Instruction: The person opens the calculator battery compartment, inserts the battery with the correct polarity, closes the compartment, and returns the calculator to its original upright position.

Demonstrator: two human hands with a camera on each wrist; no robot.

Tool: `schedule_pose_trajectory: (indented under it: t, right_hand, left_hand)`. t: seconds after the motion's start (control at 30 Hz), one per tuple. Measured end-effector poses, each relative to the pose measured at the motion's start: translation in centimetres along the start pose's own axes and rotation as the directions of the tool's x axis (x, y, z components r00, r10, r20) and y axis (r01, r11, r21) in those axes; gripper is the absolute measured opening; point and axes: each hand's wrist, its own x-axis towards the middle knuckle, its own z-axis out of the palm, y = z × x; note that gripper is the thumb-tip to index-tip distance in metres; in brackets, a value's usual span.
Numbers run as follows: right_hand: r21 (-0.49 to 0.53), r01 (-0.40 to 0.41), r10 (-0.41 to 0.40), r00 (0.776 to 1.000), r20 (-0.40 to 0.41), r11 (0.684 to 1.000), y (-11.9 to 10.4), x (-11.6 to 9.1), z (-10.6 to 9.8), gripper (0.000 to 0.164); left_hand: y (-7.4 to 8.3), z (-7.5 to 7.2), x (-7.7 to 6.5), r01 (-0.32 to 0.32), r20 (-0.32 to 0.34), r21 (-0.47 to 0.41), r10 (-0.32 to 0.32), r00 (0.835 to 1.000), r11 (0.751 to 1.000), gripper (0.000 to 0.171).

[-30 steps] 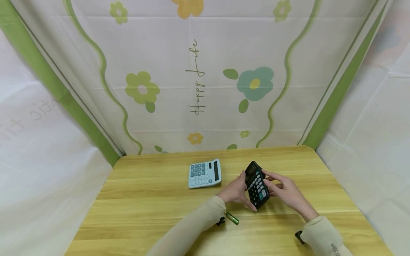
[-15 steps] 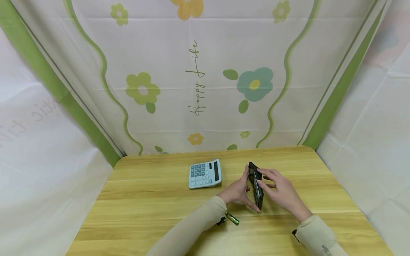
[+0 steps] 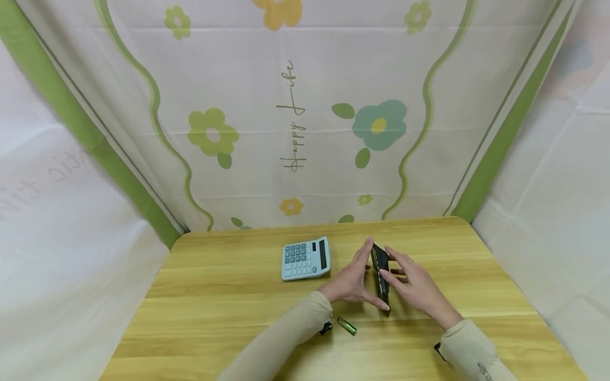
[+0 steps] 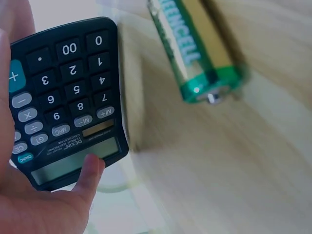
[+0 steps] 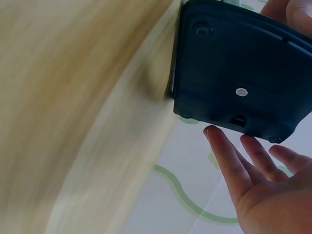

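Observation:
A black calculator (image 3: 381,271) stands on its long edge on the table in the head view, seen nearly edge-on. My left hand (image 3: 347,279) spans it, thumb at the near end and index finger at the far end; in the left wrist view that fingertip lies on the display of the calculator (image 4: 73,92). From the other side my right hand (image 3: 412,283) holds its upper part between thumb and fingers. The right wrist view shows the dark back of the calculator (image 5: 234,63), with a small notch near one end and fingertips beside it. A green battery (image 3: 347,325) lies near my left wrist.
A light blue calculator (image 3: 305,259) lies face up left of my hands. Behind the wooden table (image 3: 214,296) hangs a flowered white curtain (image 3: 257,79), with more fabric along both sides.
The black calculator has turned from its keys showing upward to nearly edge-on, its back toward my right hand. My right hand has shifted slightly left; the battery stays where it was.

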Motion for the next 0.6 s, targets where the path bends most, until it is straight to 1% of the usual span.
schedule_pose_trajectory:
  t: [0.1, 0.17, 0.27, 0.33, 0.47, 0.6]
  right_hand:
    - [0.000, 0.000, 0.000, 0.999, 0.035, 1.000, 0.3, -0.1, 0.2, 0.065]
    - [0.005, -0.028, 0.027, 0.997, 0.072, 1.000, 0.6, -0.2, 0.2, 0.064]
    - [0.010, -0.080, 0.078, 0.986, 0.145, 0.997, 1.0, -0.3, 0.3, 0.063]
    - [0.003, -0.105, 0.103, 0.979, 0.174, 0.994, 1.2, -0.3, 0.5, 0.065]
    - [-0.026, -0.110, 0.112, 0.977, 0.180, 0.994, 1.2, -0.2, 0.7, 0.071]
    - [-0.032, -0.112, 0.116, 0.977, 0.179, 0.993, 1.0, -0.2, 0.7, 0.073]
  left_hand:
    - [0.0, -0.1, -0.2, 0.006, 0.006, -0.021, -0.006, 1.000, 1.000, 0.145]
    - [0.0, -0.1, -0.3, 0.010, 0.008, -0.026, -0.009, 1.000, 1.000, 0.145]
    - [0.0, -0.2, -0.5, 0.017, 0.000, 0.003, -0.017, 1.000, 1.000, 0.145]
    - [0.0, -0.2, -0.6, 0.022, -0.006, 0.030, -0.022, 1.000, 0.999, 0.145]
    - [-0.1, -0.2, -0.9, 0.035, 0.000, 0.063, -0.035, 0.999, 0.997, 0.145]
    - [-0.1, -0.2, -1.1, 0.046, 0.003, 0.088, -0.046, 0.999, 0.995, 0.145]
